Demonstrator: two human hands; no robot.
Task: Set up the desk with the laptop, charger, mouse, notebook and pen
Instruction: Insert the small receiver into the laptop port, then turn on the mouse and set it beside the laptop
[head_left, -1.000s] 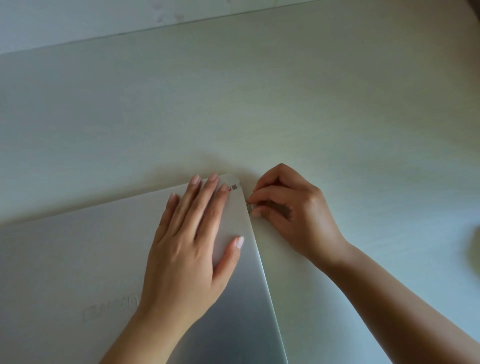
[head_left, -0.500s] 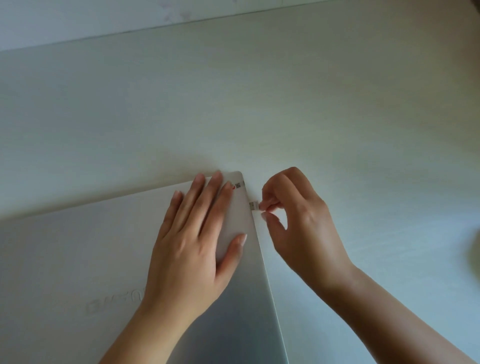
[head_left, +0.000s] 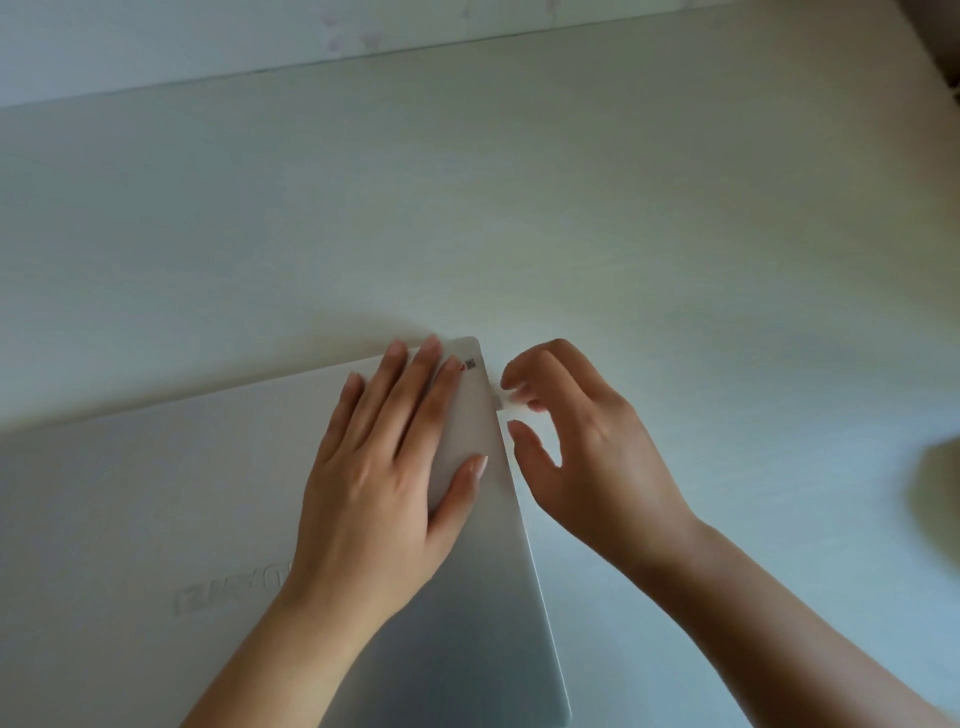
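The closed silver laptop (head_left: 156, 519) lies flat on the pale desk (head_left: 467, 208) and fills the lower left of the frame; its far right corner reaches frame centre and its right edge runs down toward the lower centre. The left hand (head_left: 384, 493) rests palm-down on the lid near that corner with fingers straight and spread, in the same place as half a second ago. The right hand (head_left: 587, 457) sits just right of the laptop's right edge. One second ago its fingers were curled tight against that edge; half a second ago thumb and forefinger pinched a small plug there; now thumb and forefinger are parted with a visible gap and the other fingers are loosely bent. A small white plug (head_left: 506, 402) shows at the laptop's right edge, just beside the fingertips; motion blur makes it impossible to tell whether any finger touches it, so the grasp state of the right hand cannot be determined. A small dark label (head_left: 470, 364) marks the lid at the far corner. The desk's rear edge meets a light wall (head_left: 208, 41) across the top of the frame. Bare desk surface spreads above and to the right of both hands. A blurred dark shape (head_left: 935, 493) sits at the right frame edge, well apart from the right hand.
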